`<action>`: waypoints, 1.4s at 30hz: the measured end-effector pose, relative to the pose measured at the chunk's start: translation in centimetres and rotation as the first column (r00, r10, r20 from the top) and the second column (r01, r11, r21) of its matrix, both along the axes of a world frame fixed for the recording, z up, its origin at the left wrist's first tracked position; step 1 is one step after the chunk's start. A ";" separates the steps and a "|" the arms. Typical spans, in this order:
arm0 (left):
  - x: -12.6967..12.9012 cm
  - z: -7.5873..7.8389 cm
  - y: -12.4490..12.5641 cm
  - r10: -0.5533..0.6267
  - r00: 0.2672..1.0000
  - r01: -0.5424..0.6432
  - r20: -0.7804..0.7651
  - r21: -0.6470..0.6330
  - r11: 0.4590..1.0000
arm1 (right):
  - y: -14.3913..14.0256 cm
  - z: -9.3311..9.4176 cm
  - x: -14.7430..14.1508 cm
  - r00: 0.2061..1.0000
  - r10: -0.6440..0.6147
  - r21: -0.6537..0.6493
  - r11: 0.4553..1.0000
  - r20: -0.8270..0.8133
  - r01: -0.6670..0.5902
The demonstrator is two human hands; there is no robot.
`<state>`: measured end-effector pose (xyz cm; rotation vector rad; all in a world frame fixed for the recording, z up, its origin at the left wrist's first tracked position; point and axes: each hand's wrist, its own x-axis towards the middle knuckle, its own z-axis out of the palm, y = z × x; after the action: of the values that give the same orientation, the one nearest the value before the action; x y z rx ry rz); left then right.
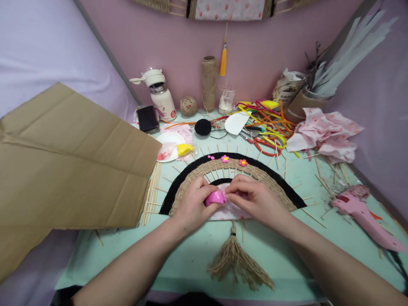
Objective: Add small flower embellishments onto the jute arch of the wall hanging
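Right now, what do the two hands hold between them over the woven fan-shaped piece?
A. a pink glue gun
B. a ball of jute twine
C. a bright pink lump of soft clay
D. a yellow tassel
C: the left hand and right hand pinch a bright pink lump of soft clay between their fingertips, above the woven fan-shaped piece.

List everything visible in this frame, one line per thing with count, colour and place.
fan: 1, black and jute, table centre, under both hands
flowers: 2, pink and red, on fan's top
tassel: 1, jute, below fan
pink lump: 1, pink, between both hands
cardboard: 1, brown, left
flask: 1, white, back left
phone: 1, black, beside flask
twine spool: 1, tan, back centre
twine ball: 1, tan, beside spool
pompom: 1, black, behind fan
pipe cleaners: many, mixed colours, back right
cloth: 1, pink floral, right
glue gun: 1, pink, right edge
table: 1, mint
left hand: on pink lump
right hand: touching pink lump
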<state>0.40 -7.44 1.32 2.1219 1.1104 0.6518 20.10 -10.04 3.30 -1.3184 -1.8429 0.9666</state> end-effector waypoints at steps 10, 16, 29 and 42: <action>0.1 0.0 -0.1 -0.062 0.996 0.056 -0.069 -0.075 0.996 | -0.3 1.6 1.7 0.994 0.017 0.345 0.937 0.112 -0.055; -0.1 0.6 -0.5 -0.119 0.991 0.130 0.065 -0.199 0.971 | 0.4 1.3 2.6 0.980 -0.197 0.344 0.920 -0.013 0.189; -0.7 2.0 2.1 0.810 0.237 0.514 0.536 -0.777 0.364 | 1.6 4.1 0.1 0.981 0.056 0.454 0.880 0.188 -0.137; -1.8 3.2 2.1 0.758 0.075 0.645 0.648 -0.611 0.459 | 3.3 2.8 -4.7 0.772 -0.045 0.533 0.748 0.635 -0.395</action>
<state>-1.38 -5.38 4.48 0.1284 0.3627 0.9990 15.35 -6.73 6.06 -1.0595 -2.5246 -0.1272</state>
